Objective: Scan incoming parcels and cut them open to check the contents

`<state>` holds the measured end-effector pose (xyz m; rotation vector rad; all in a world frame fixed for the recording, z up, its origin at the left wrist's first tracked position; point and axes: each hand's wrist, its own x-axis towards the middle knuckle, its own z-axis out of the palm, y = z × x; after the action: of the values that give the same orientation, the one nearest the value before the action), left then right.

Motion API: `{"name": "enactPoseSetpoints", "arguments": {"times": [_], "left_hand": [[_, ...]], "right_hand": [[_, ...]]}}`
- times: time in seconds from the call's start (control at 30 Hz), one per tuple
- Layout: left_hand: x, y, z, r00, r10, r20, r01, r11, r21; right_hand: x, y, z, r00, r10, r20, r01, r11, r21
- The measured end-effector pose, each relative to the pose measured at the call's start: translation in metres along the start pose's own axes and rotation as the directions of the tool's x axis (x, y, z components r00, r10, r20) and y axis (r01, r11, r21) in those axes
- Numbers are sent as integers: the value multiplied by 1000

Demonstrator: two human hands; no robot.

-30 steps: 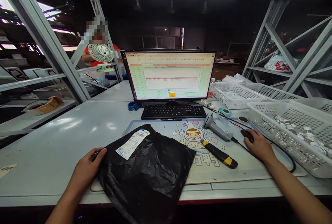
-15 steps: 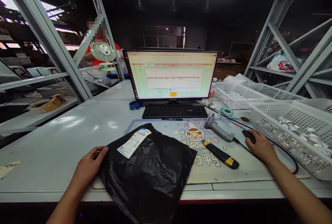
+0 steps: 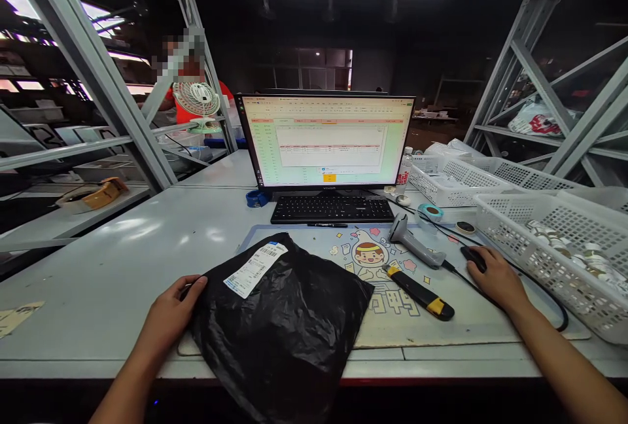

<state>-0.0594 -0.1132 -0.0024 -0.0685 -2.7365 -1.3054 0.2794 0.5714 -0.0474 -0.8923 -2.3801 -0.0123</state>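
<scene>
A black plastic mailer bag with a white shipping label lies at the front of the desk, its lower part hanging over the edge. My left hand pinches the bag's left edge between thumb and fingers. On the right, my right hand is closed over a black computer mouse. Between the bag and the mouse lie a black and yellow utility knife and a grey barcode scanner on the cartoon desk mat.
A monitor showing a spreadsheet stands behind the black keyboard. White plastic baskets, one holding several small bottles, line the right side. A blue tape roll sits left of the keyboard. Behind a small fan is a person in red.
The whole view has shifted very slightly to the right. Both hands keep their places on the bag and the mouse.
</scene>
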Motion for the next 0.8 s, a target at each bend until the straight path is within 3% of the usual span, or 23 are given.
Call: {"name": "enactPoseSetpoints", "arguments": {"times": [0.3, 0.8], "left_hand": [[-8, 17, -3, 1000, -16, -17, 16, 1000, 3], [-3, 4, -1, 1000, -25, 8, 25, 1000, -13]], "right_hand": [[2, 1, -1, 1000, -14, 6, 14, 1000, 27], [2, 3, 1, 1000, -18, 4, 18, 1000, 13]]}}
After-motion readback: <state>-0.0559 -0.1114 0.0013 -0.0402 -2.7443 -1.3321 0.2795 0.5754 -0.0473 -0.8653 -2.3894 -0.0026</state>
